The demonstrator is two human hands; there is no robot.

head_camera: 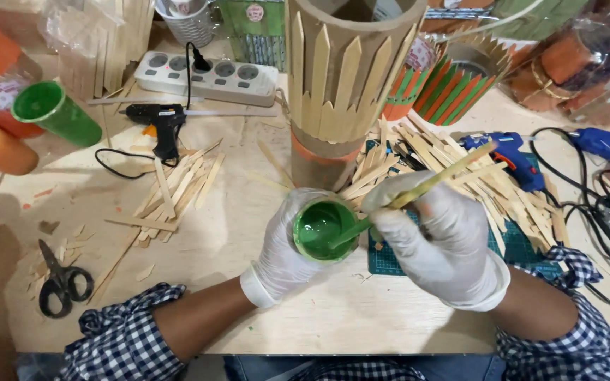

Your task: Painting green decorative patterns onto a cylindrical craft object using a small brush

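My left hand (280, 257), in a white glove, grips a small cup of green paint (323, 229) just above the table. My right hand (446, 236), also gloved, holds a long flat wooden stick (428, 185) whose lower end dips into the green paint. Right behind the cup stands a tall cardboard tube (344, 70) clad with pointed wooden sticks and an orange band near its base.
A green cutting mat (517, 247) and a heap of wooden sticks (460, 169) lie right of the tube. Two blue glue guns (510, 152) with cables sit at right. At left lie more sticks (174, 190), a black glue gun (153, 116), scissors (61, 279), a power strip (210, 74), and green and orange cups.
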